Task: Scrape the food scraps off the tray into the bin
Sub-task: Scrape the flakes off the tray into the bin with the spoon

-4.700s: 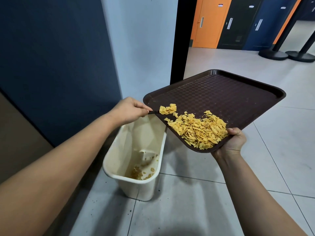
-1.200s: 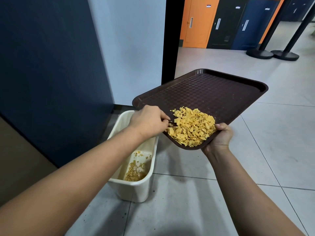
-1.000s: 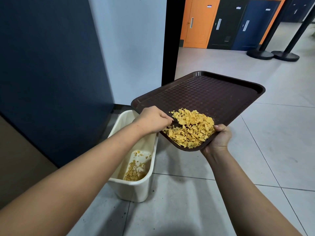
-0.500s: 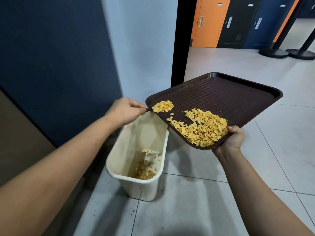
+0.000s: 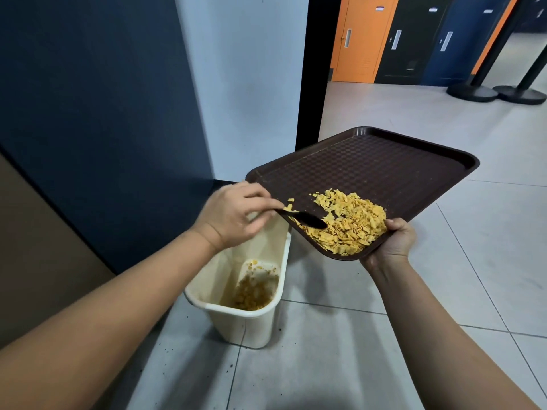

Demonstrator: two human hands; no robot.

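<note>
A pale tiled floor (image 5: 384,335) runs under me, with a dark blue wall (image 5: 88,113) to my left and orange, black and blue doors (image 5: 358,39) far back across the hall. Two black stanchion bases (image 5: 497,93) stand near the doors.

From my head camera, the cream bin (image 5: 236,318) stands on the floor against the foot of the wall, with yellow scraps lying at its bottom. I hold the brown tray (image 5: 384,170) tilted over the bin, its near left edge lowest and hanging above the bin's far rim. My right hand (image 5: 390,244) grips the tray's near corner from below, thumb curled over the rim, right beside the pile. The food scraps (image 5: 349,224) are heaped in that near corner, with a few loose flakes along the near left edge.

My left hand (image 5: 233,214) pinches the handle of a black spoon (image 5: 305,218), fingers curled round it, above the bin's opening. The spoon's bowl lies on the tray at the left side of the pile, touching the flakes.
</note>
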